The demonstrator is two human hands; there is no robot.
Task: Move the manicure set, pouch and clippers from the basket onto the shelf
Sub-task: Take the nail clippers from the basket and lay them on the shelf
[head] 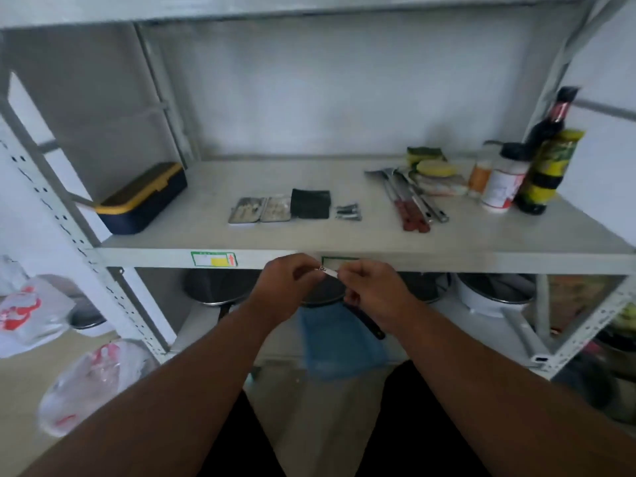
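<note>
Both forearms fill the lower frame, hands meeting just below the shelf (344, 235) front edge. Left hand (289, 287) and right hand (371, 294) each pinch one end of a small silver clipper (328, 270), fingers curled round it, item held level between them at edge height, not on the board.

On the shelf, centre: manicure set (261, 210) lies open and flat, 2 halves side by side. Black pouch (310, 203) sits just right of it, touching or nearly so; I can't tell which. Right of the pouch, a small pile of clippers (348, 212), apart from the pouch.

Other stock, same board: navy box w/ yellow lid (142, 197) at far left, tilted toward the post. Red-handled utensils (409, 201) right of centre, sponges (430, 163) behind them, bottles (537, 166) grouped at the right end.

Lower level: pots (216, 287) and a blue cloth (340, 339) hanging behind the hands. Plastic bags (93, 383) on the floor at left. Basket not seen from my view.
</note>
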